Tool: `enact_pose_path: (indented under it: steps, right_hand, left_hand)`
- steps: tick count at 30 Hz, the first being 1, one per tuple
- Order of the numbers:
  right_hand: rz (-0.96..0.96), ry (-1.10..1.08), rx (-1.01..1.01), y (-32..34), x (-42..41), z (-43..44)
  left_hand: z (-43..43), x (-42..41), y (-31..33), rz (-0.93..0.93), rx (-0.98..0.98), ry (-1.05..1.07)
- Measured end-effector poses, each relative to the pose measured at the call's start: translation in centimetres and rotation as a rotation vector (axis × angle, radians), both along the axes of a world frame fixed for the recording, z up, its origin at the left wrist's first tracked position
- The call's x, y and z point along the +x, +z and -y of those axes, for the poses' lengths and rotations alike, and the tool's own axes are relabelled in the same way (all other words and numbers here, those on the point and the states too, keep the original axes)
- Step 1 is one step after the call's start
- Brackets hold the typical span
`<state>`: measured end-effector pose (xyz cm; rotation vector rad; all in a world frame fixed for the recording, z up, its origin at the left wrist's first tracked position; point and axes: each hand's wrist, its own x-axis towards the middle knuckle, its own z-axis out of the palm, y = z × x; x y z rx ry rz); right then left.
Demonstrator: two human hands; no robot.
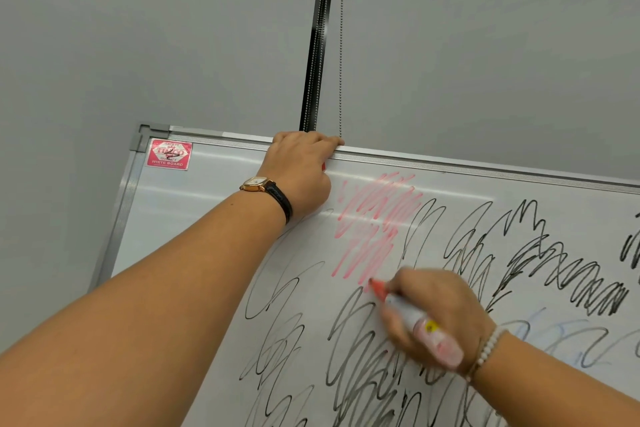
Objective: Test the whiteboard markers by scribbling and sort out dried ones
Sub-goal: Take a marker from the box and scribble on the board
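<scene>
At board centre, right hand [436, 319] is gripping the red marker [405, 308], tip touching the whiteboard [194, 184] below a pale red patch [374, 218]. Left hand [301, 170] is clasping the top frame [450, 163]. Black scribbles [554, 270] are indicating several markers already tested; sorted piles are not showing.

Your left hand [301, 170] grips the top rim of the whiteboard [207, 218]. The sticker [169, 153] sits at its 9 o'clock, in the board's corner. Behind the rim, a vertical strip [317, 45] and a bead chain [341, 62] rise at that hand's 12 o'clock. Your right hand [440, 319] lies at its 5 o'clock, holding the marker [398, 302]. The marker's tip touches the board at the lower end of the dense scribble patch [374, 225].
</scene>
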<state>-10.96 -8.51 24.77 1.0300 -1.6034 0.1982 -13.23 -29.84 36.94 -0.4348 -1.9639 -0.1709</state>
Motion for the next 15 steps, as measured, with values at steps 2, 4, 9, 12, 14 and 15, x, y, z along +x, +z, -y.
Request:
enact_pose_path:
  steps: [2, 4, 9, 12, 14, 15]
  right_hand:
    - [0.081, 0.03, -0.225, 1.4, 0.4, -0.5]
    - [0.112, 0.05, -0.24, 1.3, 0.5, -0.7]
    - [0.039, -0.023, -0.055, -0.2, 0.2, -0.2]
    - [0.089, 0.056, -0.347, 1.3, 0.4, -0.8]
    - [0.077, 0.027, -0.226, 0.1, 0.6, -0.3]
    - [0.045, 0.009, -0.099, -1.0, 0.6, 0.3]
  left_hand:
    - [0.0, 0.1, 0.0, -0.005, 0.002, 0.007]
    - [0.0, 0.2, 0.0, -0.005, 0.001, 0.009]
    - [0.0, 0.0, -0.1, -0.001, 0.0, 0.003]
    - [0.0, 0.1, -0.1, -0.01, 0.003, 0.006]
    - [0.0, 0.0, -0.1, -0.007, 0.0, 0.006]
    - [0.0, 0.0, 0.0, -0.003, -0.005, 0.005]
